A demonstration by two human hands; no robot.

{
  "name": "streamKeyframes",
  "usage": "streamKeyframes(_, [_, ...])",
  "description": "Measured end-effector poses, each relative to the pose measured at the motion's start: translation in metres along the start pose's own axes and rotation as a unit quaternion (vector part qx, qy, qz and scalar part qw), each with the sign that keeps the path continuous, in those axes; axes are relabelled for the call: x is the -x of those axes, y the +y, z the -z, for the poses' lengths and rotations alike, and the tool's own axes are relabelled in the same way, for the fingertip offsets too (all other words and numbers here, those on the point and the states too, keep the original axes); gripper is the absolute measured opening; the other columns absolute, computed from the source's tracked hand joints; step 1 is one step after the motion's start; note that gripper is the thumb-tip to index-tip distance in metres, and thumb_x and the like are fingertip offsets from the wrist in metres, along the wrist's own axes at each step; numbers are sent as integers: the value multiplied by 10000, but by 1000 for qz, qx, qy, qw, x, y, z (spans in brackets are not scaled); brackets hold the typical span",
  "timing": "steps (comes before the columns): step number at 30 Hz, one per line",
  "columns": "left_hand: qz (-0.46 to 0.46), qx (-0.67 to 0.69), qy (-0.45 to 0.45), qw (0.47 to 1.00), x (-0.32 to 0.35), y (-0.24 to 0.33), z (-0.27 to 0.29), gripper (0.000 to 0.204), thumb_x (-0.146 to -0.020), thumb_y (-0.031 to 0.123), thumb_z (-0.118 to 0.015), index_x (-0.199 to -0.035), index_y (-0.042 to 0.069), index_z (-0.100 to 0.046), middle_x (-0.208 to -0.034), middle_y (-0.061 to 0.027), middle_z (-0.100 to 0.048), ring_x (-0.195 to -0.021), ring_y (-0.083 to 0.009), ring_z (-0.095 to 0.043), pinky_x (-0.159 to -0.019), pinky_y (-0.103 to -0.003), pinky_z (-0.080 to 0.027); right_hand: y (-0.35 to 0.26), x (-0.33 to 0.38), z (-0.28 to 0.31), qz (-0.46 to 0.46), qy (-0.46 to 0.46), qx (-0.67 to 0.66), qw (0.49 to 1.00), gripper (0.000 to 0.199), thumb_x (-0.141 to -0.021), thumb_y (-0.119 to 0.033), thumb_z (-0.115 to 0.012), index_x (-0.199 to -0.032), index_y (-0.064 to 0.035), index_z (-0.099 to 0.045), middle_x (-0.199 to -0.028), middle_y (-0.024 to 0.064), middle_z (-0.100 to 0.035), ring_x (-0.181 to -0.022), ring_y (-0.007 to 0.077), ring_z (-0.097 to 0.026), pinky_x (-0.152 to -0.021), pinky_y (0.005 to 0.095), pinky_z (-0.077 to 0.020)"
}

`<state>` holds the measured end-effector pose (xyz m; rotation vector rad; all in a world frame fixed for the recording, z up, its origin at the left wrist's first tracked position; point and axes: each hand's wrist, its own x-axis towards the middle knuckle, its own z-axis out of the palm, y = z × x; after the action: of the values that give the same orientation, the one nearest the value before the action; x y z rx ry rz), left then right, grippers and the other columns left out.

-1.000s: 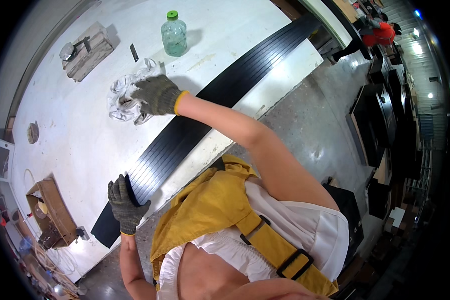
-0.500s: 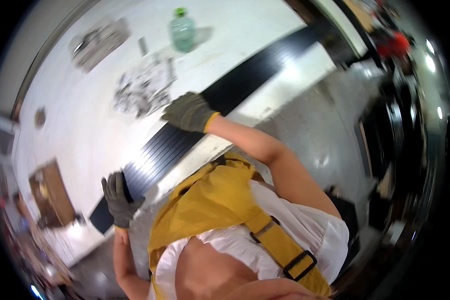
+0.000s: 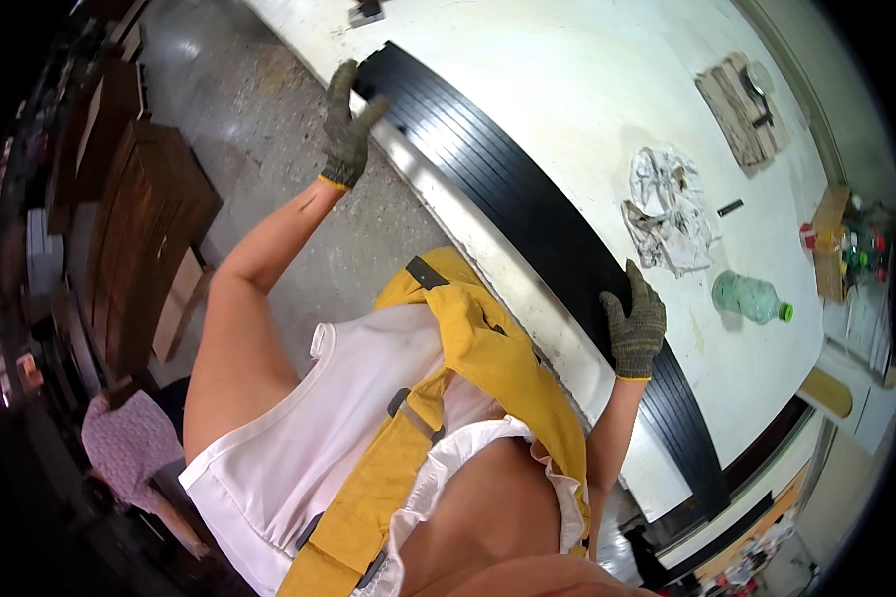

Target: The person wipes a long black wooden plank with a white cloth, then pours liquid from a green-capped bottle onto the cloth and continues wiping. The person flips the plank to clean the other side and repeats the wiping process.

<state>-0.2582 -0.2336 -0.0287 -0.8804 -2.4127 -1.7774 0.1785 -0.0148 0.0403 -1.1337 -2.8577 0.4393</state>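
Observation:
A long black panel with lengthwise grooves (image 3: 528, 214) lies slantwise along the near edge of a white worktable (image 3: 567, 90). My left hand (image 3: 346, 134), in a grey-green knit glove with a yellow cuff, is at the panel's far left end. Its fingers are spread, with the thumb by the panel's edge; whether it touches is hard to tell. The matching gloved right hand (image 3: 635, 328) rests on the panel's right part, fingers extended and thumb apart. Neither hand is wrapped around anything.
Right of the panel, the table holds a crumpled white cloth (image 3: 667, 209), a green-capped bottle (image 3: 752, 297), a small dark strip (image 3: 730, 208) and a folded cloth bundle (image 3: 742, 109). A brown wooden cabinet (image 3: 154, 209) stands on the left floor; behind it is a person in pink (image 3: 134, 448).
The view has swung round, so the panel now slants from upper left to lower right. My left hand has spread its fingers at the panel's end; my right is farther along the panel.

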Motion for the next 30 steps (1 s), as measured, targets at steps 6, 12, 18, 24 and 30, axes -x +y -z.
streamKeyframes(6, [276,446,84,847,-44,-90,8,665,-1004,529,-459,-1366,-22,-545,-1242,-150,-646,-1171,-228,-573,-1082,-393,-389,0,-13,-5,99,-39,-2,994,928,-700,-440,-814,-1469,-79,-440,-1305,191,-598,-1171,362,-576,-992,467,-433])
streamKeyframes(12, [270,457,-42,846,-81,-113,29,764,-1026,599,-330,-1361,-53,-543,-1294,-175,-631,-1129,-223,-620,-1069,-336,-422,-33,-28,-9,168,-78,66,981,1261,-550,-630,-830,-1539,-63,-291,-1516,237,-371,-1355,414,-405,-1100,504,-341])
streamKeyframes(18, [268,553,-149,775,-102,-153,19,998,-838,765,-518,-1345,-94,-534,-1311,-196,-615,-1209,-284,-588,-1071,-345,-446,-52,-25,-19,162,-77,136,974,1214,-569,-614,-836,-1534,-96,-311,-1513,241,-347,-1310,435,-419,-1067,537,-353])
streamKeyframes(24, [295,573,-149,750,-101,-170,11,900,-884,693,-540,-1299,-105,-568,-1217,-193,-663,-1087,-260,-651,-1002,-346,-497,-46,-29,-25,188,-54,114,974,1133,-585,-517,-839,-1516,-100,-347,-1418,229,-442,-1221,418,-483,-1023,537,-383])
streamKeyframes(30, [285,533,-71,794,-84,-145,25,795,-928,642,-524,-1194,-97,-643,-1115,-189,-704,-975,-233,-693,-930,-344,-544,-52,-20,-27,219,-27,96,971,1073,-596,-507,-831,-1488,-96,-401,-1405,234,-465,-1205,421,-501,-1002,537,-395])
